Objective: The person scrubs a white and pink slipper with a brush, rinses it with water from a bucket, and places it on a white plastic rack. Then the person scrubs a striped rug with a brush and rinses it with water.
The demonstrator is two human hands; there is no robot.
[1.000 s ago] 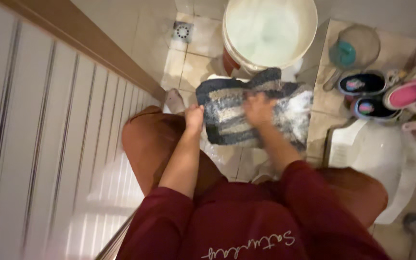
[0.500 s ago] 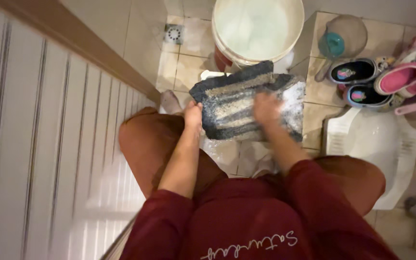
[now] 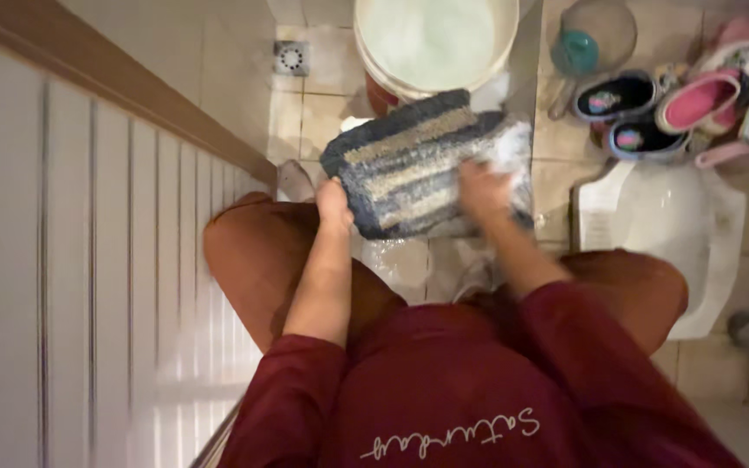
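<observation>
A shaggy floor mat [image 3: 409,165] striped dark blue, grey and white lies on the wet tiled floor in front of me, with white suds on its right part. My left hand [image 3: 334,204] grips its near left edge. My right hand [image 3: 482,189] presses down on the mat's right side, fingers closed; I cannot tell whether it holds anything. Both arms reach out from dark red sleeves, between my knees in brown trousers.
A white bucket [image 3: 433,43] of soapy water stands just beyond the mat. A floor drain [image 3: 291,57] is to its left. Small shoes [image 3: 643,108] and a clear jug [image 3: 591,39] sit at the right, above a white floor toilet [image 3: 678,234]. A ribbed white door [image 3: 71,286] fills the left.
My right hand has rubbed across the mat from its middle toward the right side. The mat has turned slightly and the view has shifted so everything sits further left.
</observation>
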